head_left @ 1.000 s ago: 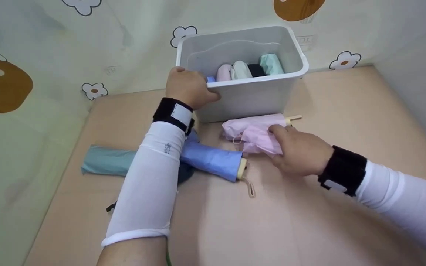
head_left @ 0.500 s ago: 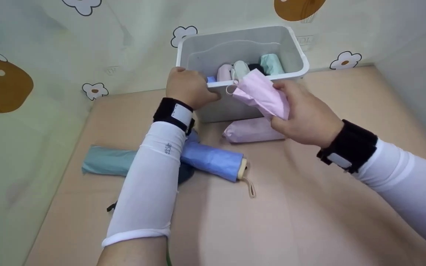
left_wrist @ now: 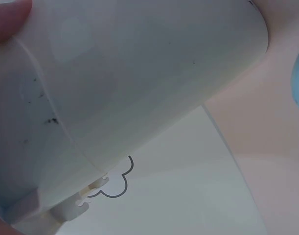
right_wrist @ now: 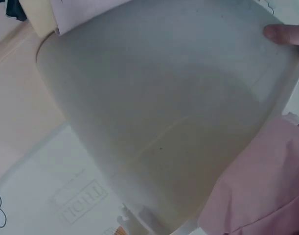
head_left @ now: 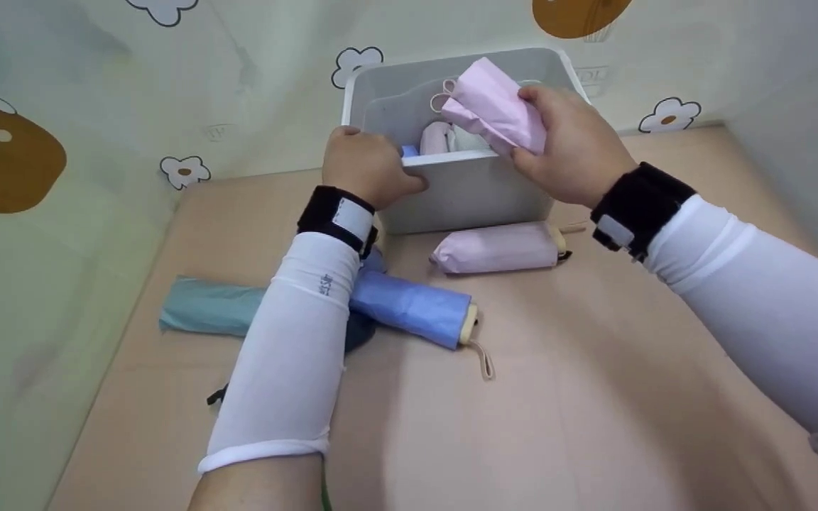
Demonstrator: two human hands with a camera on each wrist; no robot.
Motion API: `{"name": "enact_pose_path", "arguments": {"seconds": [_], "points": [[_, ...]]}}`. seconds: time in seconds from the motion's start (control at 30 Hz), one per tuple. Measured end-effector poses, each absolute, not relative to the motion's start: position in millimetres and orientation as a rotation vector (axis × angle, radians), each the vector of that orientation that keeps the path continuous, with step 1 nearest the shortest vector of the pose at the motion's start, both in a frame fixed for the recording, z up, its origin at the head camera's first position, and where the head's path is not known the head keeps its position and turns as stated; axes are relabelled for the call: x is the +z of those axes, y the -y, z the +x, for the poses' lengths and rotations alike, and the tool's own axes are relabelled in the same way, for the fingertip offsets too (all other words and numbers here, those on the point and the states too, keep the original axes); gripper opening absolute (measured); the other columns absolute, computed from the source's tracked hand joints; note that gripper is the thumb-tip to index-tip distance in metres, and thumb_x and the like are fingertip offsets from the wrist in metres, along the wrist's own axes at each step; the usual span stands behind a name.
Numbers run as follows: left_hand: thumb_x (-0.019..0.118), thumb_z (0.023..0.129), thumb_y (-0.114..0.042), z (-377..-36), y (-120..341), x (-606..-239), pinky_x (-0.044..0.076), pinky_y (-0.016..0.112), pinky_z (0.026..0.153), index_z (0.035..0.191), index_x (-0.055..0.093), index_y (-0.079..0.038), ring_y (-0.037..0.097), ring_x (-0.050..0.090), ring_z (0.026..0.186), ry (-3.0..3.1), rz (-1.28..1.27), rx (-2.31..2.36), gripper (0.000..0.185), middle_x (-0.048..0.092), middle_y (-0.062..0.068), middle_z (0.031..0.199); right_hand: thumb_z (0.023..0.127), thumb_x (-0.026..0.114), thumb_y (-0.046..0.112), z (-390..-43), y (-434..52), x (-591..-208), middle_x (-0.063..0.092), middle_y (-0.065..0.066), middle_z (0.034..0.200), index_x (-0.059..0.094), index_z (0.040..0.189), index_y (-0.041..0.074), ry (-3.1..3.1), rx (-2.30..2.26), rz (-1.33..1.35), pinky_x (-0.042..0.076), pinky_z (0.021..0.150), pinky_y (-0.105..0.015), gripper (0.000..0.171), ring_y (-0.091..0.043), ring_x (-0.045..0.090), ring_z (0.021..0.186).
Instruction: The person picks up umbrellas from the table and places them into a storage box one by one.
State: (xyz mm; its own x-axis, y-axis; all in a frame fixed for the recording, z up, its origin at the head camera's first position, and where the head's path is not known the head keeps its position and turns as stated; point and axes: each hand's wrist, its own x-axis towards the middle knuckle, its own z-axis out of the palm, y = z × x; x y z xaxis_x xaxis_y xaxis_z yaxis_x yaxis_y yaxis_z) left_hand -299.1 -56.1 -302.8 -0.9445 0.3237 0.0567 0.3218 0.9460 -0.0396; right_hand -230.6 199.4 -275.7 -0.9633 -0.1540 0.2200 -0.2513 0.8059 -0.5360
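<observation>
A: Left hand grips the near-left rim of the white bin, fingers curled over the edge.

B: And the right?

A: Right hand grips the pink folded umbrella above the bin's opening, long axis tilted, strap end up-left, away from the grip.

The bin stands at the table's rear edge against the wall, with folded umbrellas inside. 1 umbrella lies directly before the bin; 2 more umbrellas lie crossed to its front left.
</observation>
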Motion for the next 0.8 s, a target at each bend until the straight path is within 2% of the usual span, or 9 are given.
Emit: {"name": "enact_pose_path", "arguments": {"seconds": [0.33, 0.43, 0.57, 0.67, 0.8], "points": [[0.063, 0.088, -0.061, -298.9, 56.0, -302.2, 0.032, 0.051, 0.124, 0.076, 0.07, -0.013, 0.026, 0.072, 0.098, 3.045, -0.513, 0.062, 0.049, 0.071, 0.004, 0.076, 0.095, 0.062, 0.027, -256.9, -204.0, -265.1, 0.058, -0.018, 0.147, 0.046, 0.155, 0.007, 2.887, 1.03, 0.115, 0.05, 0.109, -0.05, 0.066, -0.032, 0.056, 0.123], [0.063, 0.088, -0.061, -298.8, 55.9, -302.7, 0.032, 0.052, 0.124, 0.078, 0.071, -0.013, 0.026, 0.071, 0.1, 3.05, -0.515, 0.075, 0.05, 0.071, 0.004, 0.076, 0.095, 0.061, 0.031, -263.4, -208.8, -263.9, 0.057, -0.016, 0.147, 0.046, 0.156, 0.008, 2.911, 1.113, 0.036, 0.051, 0.109, -0.046, 0.066, -0.028, 0.055, 0.125], [0.062, 0.088, -0.061, -298.8, 55.3, -302.3, 0.032, 0.052, 0.124, 0.079, 0.071, -0.014, 0.026, 0.071, 0.101, 3.053, -0.514, 0.078, 0.049, 0.072, 0.004, 0.077, 0.093, 0.062, 0.033, -269.7, -214.6, -261.3, 0.059, -0.012, 0.137, 0.051, 0.152, 0.008, 2.939, 1.169, -0.041, 0.056, 0.09, -0.027, 0.065, -0.021, 0.057, 0.114], [0.063, 0.088, -0.061, -298.6, 55.3, -301.7, 0.031, 0.052, 0.125, 0.078, 0.07, -0.014, 0.026, 0.071, 0.101, 3.057, -0.503, 0.073, 0.048, 0.071, 0.004, 0.077, 0.092, 0.064, 0.032, -273.6, -216.6, -258.9, 0.059, -0.009, 0.127, 0.054, 0.147, 0.007, 2.952, 1.204, -0.056, 0.052, 0.073, -0.018, 0.062, -0.016, 0.057, 0.101], [0.064, 0.088, -0.061, -298.5, 55.7, -302.1, 0.031, 0.052, 0.125, 0.078, 0.07, -0.014, 0.026, 0.071, 0.101, 3.055, -0.496, 0.06, 0.049, 0.072, 0.004, 0.077, 0.092, 0.065, 0.031, -276.6, -217.6, -256.4, 0.055, -0.006, 0.127, 0.051, 0.149, 0.006, 2.964, 1.278, -0.097, 0.053, 0.07, -0.016, 0.063, -0.013, 0.056, 0.098]]}}
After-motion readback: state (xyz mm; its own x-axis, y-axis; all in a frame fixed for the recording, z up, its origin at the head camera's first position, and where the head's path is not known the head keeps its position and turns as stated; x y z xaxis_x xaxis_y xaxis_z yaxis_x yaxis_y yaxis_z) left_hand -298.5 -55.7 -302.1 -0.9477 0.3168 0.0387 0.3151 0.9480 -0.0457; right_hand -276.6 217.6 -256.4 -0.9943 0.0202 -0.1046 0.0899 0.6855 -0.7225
